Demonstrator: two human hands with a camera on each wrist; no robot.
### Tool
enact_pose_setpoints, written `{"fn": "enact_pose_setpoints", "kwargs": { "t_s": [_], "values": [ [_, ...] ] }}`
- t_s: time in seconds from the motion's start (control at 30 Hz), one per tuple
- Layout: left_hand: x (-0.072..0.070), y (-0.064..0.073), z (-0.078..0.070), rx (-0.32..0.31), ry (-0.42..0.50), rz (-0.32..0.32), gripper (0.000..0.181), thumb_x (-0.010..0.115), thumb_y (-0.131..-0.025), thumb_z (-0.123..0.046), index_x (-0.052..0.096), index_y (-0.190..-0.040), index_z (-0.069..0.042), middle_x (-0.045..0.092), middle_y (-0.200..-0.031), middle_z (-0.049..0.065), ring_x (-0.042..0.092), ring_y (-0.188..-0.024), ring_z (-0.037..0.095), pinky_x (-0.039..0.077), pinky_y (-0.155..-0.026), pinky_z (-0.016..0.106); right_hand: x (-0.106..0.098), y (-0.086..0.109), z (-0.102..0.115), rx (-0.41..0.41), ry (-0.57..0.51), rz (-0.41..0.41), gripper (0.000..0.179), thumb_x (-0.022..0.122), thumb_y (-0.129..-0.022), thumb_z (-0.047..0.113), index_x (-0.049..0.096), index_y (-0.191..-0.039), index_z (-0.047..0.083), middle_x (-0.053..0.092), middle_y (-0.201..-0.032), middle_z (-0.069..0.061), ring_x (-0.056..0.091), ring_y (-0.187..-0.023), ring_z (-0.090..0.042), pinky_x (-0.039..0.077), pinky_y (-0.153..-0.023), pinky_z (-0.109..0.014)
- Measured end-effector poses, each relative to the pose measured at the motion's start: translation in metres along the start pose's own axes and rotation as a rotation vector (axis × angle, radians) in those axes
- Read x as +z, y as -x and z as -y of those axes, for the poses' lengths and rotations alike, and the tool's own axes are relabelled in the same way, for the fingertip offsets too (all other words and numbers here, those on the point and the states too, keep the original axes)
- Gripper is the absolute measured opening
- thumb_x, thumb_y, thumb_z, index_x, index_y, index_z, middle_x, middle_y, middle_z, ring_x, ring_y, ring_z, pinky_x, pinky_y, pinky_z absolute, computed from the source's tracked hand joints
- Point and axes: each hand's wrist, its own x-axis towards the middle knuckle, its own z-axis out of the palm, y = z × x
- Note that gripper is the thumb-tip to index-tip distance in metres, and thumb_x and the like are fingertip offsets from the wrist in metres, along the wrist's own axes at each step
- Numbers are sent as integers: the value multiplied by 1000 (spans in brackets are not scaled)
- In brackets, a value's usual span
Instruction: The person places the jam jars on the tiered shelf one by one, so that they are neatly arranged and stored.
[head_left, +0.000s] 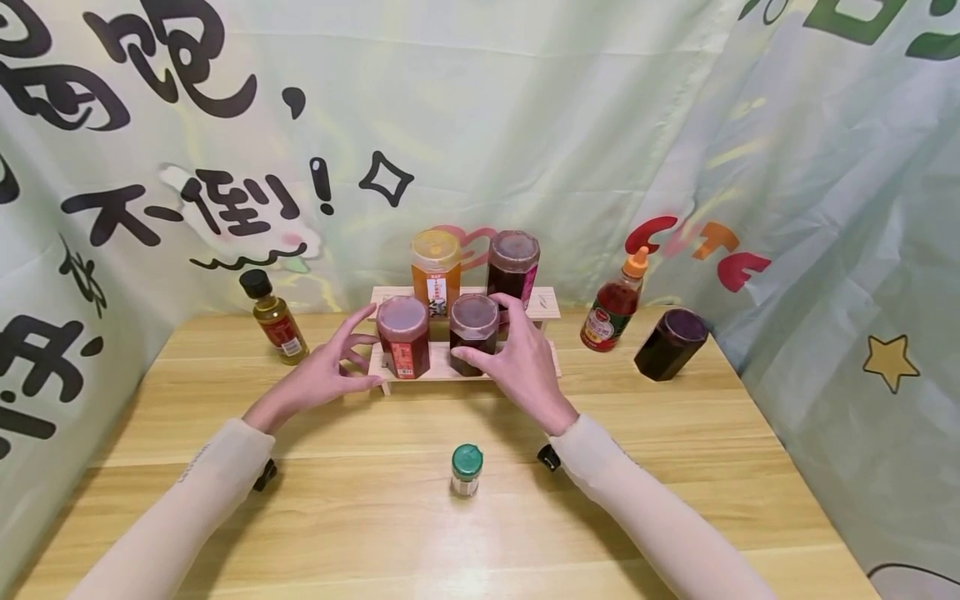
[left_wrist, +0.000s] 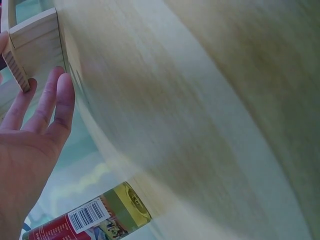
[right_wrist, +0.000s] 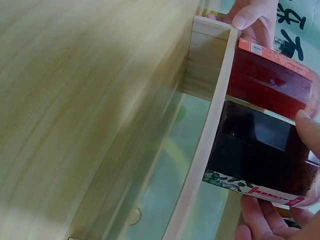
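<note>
A two-step wooden rack (head_left: 442, 371) stands toward the back of the table. On its lower step are a red-brown jar with an orange-red label (head_left: 403, 342) and a dark jar (head_left: 474, 333). My right hand (head_left: 525, 367) holds the dark jar, thumb on the near side and fingers round its right; the jar's base is at the step in the right wrist view. At the rack's left end, my left hand (head_left: 326, 371) has its fingers spread and fairly straight, the thumb (right_wrist: 246, 20) touching the rack's corner. An amber jar (head_left: 437, 275) and another dark jar (head_left: 513, 262) occupy the upper step.
To the left stands a black-capped oil bottle (head_left: 276, 321). On the right are a red sauce bottle with an orange tip (head_left: 611, 308) and a dark jar (head_left: 670, 346). Between my forearms, nearer me, is a small green-capped shaker (head_left: 467, 469). A printed curtain (head_left: 480, 108) surrounds the table.
</note>
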Motion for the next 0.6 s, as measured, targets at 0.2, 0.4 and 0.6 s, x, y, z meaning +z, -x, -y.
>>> {"fn": "enact_pose_setpoints", "kwargs": {
  "t_s": [0.2, 0.4, 0.6],
  "values": [
    [0, 0, 1, 1, -2, -4, 118, 93, -92, -26, 11, -174, -49, 55, -158, 22, 71, -112, 32, 62, -84, 47, 1, -1, 2, 1, 13, 0, 99, 101, -78, 47, 48, -155, 15, 71, -128, -9, 68, -113, -29, 56, -90, -53],
    [0, 1, 1, 5, 0, -2, 119, 93, -92, -25, 10, -174, -48, 55, -158, 22, 71, -111, 32, 62, -85, 47, -1, 0, 2, 3, 19, 19, 100, 100, -80, 47, 45, -157, 14, 70, -129, -10, 68, -112, -31, 56, -86, -53],
    [0, 1, 0, 5, 11, 4, 120, 93, -91, -24, 10, -174, -49, 54, -158, 22, 71, -112, 32, 61, -88, 48, -8, 5, 4, 1, 2, 22, 98, 99, -82, 43, 44, -157, 13, 68, -127, -9, 66, -113, -30, 55, -86, -52]
  ]
}}
